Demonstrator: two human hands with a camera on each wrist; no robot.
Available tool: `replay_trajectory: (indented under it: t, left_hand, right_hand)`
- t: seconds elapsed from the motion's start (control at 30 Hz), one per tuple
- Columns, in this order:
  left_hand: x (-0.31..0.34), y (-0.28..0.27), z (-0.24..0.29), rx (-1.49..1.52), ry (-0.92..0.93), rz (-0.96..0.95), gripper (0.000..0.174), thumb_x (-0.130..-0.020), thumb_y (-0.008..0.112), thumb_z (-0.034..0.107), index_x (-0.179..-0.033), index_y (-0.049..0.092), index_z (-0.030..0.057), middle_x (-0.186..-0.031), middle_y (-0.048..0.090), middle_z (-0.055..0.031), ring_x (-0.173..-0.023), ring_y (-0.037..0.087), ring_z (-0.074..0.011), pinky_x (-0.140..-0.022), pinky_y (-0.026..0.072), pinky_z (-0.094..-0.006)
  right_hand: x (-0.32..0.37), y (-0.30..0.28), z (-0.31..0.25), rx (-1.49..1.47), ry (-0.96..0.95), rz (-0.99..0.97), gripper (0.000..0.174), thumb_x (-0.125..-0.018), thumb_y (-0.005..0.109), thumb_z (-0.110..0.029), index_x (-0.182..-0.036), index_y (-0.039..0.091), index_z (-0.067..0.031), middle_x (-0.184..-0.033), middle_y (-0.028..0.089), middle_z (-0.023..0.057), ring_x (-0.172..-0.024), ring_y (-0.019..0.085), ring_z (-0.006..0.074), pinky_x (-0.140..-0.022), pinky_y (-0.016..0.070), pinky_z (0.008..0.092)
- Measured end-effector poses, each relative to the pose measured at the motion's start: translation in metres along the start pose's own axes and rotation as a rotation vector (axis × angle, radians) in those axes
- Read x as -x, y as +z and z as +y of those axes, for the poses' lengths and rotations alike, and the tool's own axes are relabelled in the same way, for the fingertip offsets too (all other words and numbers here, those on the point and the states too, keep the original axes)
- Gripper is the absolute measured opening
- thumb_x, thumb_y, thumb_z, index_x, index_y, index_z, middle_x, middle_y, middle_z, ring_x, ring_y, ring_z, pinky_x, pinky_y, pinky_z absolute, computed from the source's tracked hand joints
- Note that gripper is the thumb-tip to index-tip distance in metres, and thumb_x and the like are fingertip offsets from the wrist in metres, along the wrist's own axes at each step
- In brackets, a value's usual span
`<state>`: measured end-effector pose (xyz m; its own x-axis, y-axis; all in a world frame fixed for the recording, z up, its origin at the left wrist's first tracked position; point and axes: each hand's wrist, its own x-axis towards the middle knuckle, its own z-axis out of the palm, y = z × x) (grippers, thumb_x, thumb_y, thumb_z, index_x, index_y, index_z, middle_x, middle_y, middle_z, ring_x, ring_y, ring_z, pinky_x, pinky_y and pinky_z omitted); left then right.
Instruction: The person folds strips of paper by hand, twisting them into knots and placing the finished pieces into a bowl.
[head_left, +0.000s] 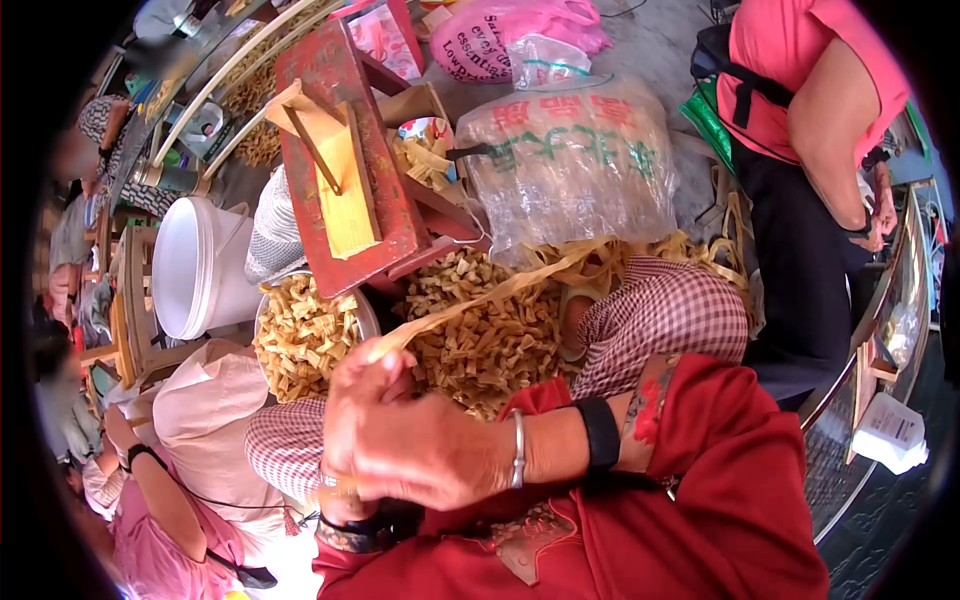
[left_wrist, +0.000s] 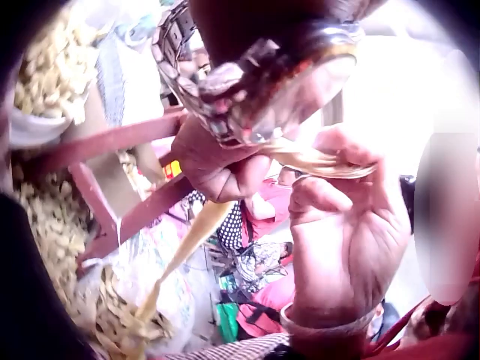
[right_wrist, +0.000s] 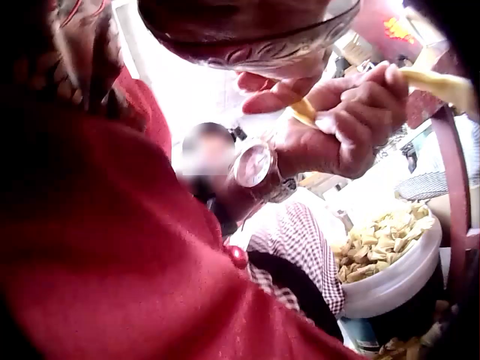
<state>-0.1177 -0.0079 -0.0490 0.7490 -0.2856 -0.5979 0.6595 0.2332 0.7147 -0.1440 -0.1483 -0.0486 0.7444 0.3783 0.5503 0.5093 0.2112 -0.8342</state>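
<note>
A long, flat, pale-yellow strip (head_left: 480,302) runs from my hands up to a heap of similar strips (head_left: 590,262) by the plastic bag. My left hand (head_left: 352,405) grips it, fingers curled; in the right wrist view that hand (right_wrist: 352,127) has the long tail leaving past its knuckles. My right hand (head_left: 435,450), with a bangle on its wrist, works close against the left. The left wrist view has this right hand (left_wrist: 341,232) pinching a twisted section of the strip (left_wrist: 322,166) between thumb and fingers. Part of the strip is hidden inside the left hand.
Short folded yellow pieces fill a bowl (head_left: 305,335) and lie in a large pile (head_left: 490,350) before my knees. A red wooden bench (head_left: 385,205) carries a yellow wooden block (head_left: 345,190). Around it are a white bucket (head_left: 205,268), a large plastic bag (head_left: 575,160) and seated people.
</note>
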Motion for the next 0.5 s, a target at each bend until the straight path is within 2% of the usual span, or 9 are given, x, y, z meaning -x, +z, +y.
replay_trajectory:
  t: [0.03,0.1,0.13,0.2,0.27,0.3,0.33,0.4,0.5]
  left_hand:
    - [0.007,-0.002,-0.004,-0.230,0.211,-0.022,0.015,-0.088,0.063,0.014,-0.098,0.061,0.0031,-0.066,0.053,0.0022,-0.050,0.042,-0.0033,-0.044,0.0355,-0.0182]
    - [0.021,-0.008,-0.012,-0.723,0.654,0.102,0.010,-0.091,0.059,0.011,-0.095,0.061,0.0027,-0.068,0.054,0.0014,-0.055,0.046,-0.0039,-0.048,0.0367,-0.0191]
    - [0.029,0.007,-0.011,-0.297,0.436,0.128,0.009,-0.091,0.058,0.010,-0.095,0.061,0.0029,-0.068,0.054,0.0014,-0.055,0.045,-0.0039,-0.047,0.0350,-0.0188]
    - [0.043,0.019,-0.003,-0.488,0.587,0.208,0.011,-0.092,0.058,0.014,-0.092,0.062,0.0042,-0.070,0.054,0.0007,-0.052,0.044,-0.0039,-0.042,0.0314,-0.0179]
    - [0.054,0.017,-0.001,-0.761,0.830,0.407,0.013,-0.093,0.057,0.013,-0.097,0.060,0.0010,-0.079,0.058,-0.0010,-0.059,0.045,-0.0040,-0.050,0.0341,-0.0178]
    - [0.056,0.012,0.006,-1.243,1.025,0.548,0.016,-0.093,0.055,0.019,-0.090,0.059,0.0035,-0.081,0.056,-0.0076,-0.066,0.054,-0.0149,-0.056,0.0446,-0.0256]
    - [0.061,0.019,0.014,-1.452,1.155,0.558,0.019,-0.093,0.055,0.023,-0.090,0.058,0.0041,-0.089,0.058,-0.0123,-0.075,0.058,-0.0212,-0.064,0.0472,-0.0303]
    - [0.064,0.018,0.009,-1.350,1.228,0.589,0.024,-0.094,0.053,0.025,-0.092,0.058,0.0015,-0.104,0.059,-0.0156,-0.082,0.058,-0.0232,-0.069,0.0463,-0.0331]
    - [0.067,0.017,0.007,-1.307,1.104,0.438,0.016,-0.092,0.057,0.021,-0.093,0.056,0.0045,-0.097,0.058,-0.0147,-0.081,0.060,-0.0234,-0.067,0.0484,-0.0317]
  right_hand:
    - [-0.006,-0.003,0.002,0.078,0.004,0.180,0.015,-0.089,0.053,-0.016,-0.087,0.049,-0.0018,-0.078,0.051,0.0162,-0.073,0.055,0.0337,-0.060,0.0419,0.0426]
    - [-0.015,-0.016,0.015,0.053,0.070,0.311,0.015,-0.090,0.053,-0.016,-0.087,0.047,-0.0018,-0.077,0.049,0.0156,-0.072,0.051,0.0359,-0.062,0.0417,0.0426]
    - [-0.016,-0.018,0.018,0.040,0.136,0.350,0.016,-0.090,0.053,-0.017,-0.086,0.046,-0.0021,-0.078,0.048,0.0158,-0.072,0.050,0.0368,-0.063,0.0418,0.0425]
    - [-0.016,-0.017,0.017,0.027,0.298,0.313,0.017,-0.091,0.052,-0.018,-0.086,0.045,-0.0034,-0.070,0.052,0.0168,-0.067,0.054,0.0383,-0.056,0.0416,0.0448]
    - [-0.017,-0.020,0.010,0.000,0.452,0.243,0.017,-0.092,0.051,-0.019,-0.086,0.045,-0.0043,-0.065,0.053,0.0173,-0.064,0.055,0.0391,-0.053,0.0413,0.0461]
    - [-0.018,-0.021,0.008,0.018,0.372,0.194,0.017,-0.091,0.052,-0.019,-0.087,0.046,-0.0044,-0.060,0.053,0.0184,-0.060,0.057,0.0401,-0.051,0.0414,0.0471]
    - [-0.019,-0.024,0.003,0.012,0.392,0.110,0.018,-0.089,0.051,-0.020,-0.083,0.049,-0.0039,-0.062,0.054,0.0193,-0.059,0.056,0.0399,-0.052,0.0418,0.0470]
    - [-0.019,-0.025,0.007,-0.065,0.300,0.027,0.023,-0.088,0.049,-0.021,-0.076,0.052,-0.0019,-0.063,0.055,0.0199,-0.057,0.055,0.0400,-0.052,0.0414,0.0475]
    - [-0.021,-0.038,0.014,-0.064,0.331,-0.279,0.028,-0.091,0.048,-0.022,-0.074,0.052,-0.0001,-0.060,0.052,0.0179,-0.057,0.056,0.0365,-0.051,0.0409,0.0413]
